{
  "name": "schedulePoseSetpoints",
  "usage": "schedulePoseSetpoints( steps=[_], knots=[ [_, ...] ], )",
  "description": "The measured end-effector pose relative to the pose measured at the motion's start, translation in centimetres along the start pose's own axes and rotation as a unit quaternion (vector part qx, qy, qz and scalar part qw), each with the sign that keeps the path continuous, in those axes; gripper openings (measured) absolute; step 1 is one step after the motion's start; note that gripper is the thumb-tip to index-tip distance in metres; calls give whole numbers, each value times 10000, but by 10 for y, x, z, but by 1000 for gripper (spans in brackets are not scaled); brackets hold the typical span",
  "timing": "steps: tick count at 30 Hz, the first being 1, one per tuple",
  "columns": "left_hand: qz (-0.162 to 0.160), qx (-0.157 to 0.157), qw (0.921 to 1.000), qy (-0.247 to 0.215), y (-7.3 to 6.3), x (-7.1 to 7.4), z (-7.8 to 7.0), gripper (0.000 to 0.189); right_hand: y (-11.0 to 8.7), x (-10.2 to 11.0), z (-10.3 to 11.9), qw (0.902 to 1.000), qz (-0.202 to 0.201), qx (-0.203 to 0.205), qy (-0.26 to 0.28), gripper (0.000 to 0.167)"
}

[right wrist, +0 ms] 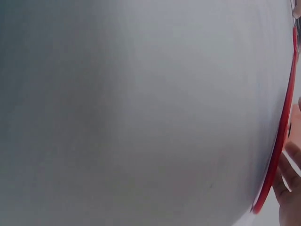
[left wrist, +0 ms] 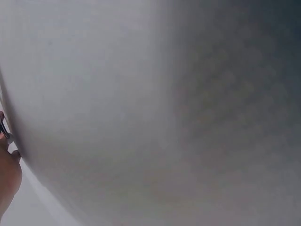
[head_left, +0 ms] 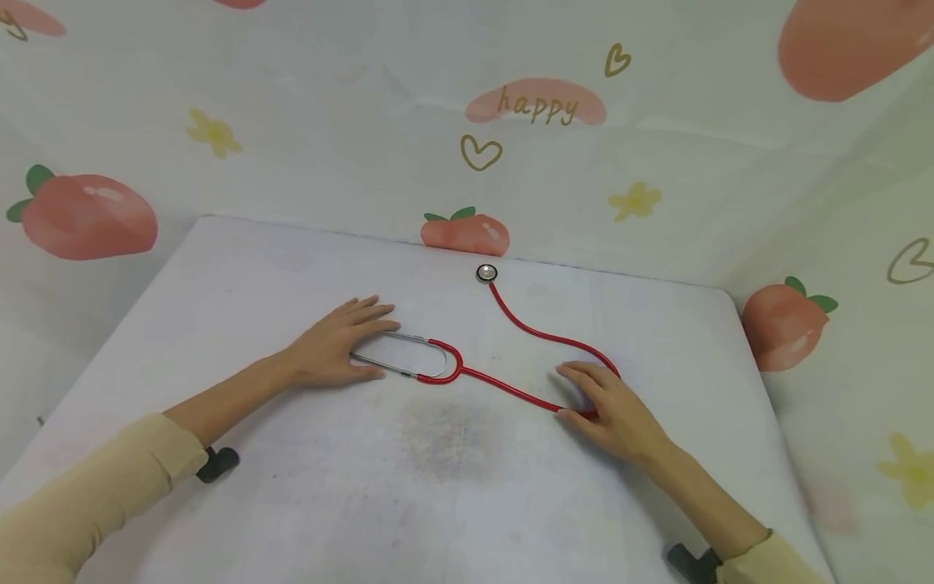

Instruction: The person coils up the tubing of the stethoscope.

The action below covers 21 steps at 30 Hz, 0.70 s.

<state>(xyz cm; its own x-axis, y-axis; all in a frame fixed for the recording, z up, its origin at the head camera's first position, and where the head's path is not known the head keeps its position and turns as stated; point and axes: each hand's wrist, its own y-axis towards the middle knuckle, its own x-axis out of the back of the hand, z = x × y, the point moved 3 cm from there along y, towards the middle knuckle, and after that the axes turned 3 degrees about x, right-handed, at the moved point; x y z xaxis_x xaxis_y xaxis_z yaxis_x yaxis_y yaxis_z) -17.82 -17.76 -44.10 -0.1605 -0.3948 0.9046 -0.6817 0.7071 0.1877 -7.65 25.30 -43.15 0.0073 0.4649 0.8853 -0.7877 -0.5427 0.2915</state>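
A red stethoscope (head_left: 511,390) lies on the white table. Its round chest piece (head_left: 486,273) is near the table's back edge, and the red tubing loops round on the right. Over the ear end of the metal ear tubes (head_left: 387,367) rests my left hand (head_left: 339,345), fingers fairly straight and thumb spread; the eartips are hidden beneath it. My right hand (head_left: 623,414) lies over the bend of the tubing with relaxed fingers, covering part of it. In the right wrist view, the red tubing (right wrist: 281,132) passes in front of extended fingers (right wrist: 288,174).
The white tabletop (head_left: 328,487) carries a greyish smudge (head_left: 456,438) in front of the stethoscope. A light curtain (head_left: 350,122) with peach prints stands behind the back edge and along the sides. Dark wrist-camera mounts (head_left: 219,464) project below both sleeves.
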Motion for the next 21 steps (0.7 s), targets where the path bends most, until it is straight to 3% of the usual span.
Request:
schedulePoseSetpoints(
  steps=[4,12,21],
  knots=[
    [-64,-20,10000,-67,0,-2,1,67,3,-4,3,9997,-64,-23,214,61],
    [-193,54,9996,-217,1,-5,3,66,3,-13,6,9941,-93,-470,971,54],
    [-267,164,9989,-361,2,-5,3,63,6,-17,10,9865,-97,-885,1375,43]
  ],
)
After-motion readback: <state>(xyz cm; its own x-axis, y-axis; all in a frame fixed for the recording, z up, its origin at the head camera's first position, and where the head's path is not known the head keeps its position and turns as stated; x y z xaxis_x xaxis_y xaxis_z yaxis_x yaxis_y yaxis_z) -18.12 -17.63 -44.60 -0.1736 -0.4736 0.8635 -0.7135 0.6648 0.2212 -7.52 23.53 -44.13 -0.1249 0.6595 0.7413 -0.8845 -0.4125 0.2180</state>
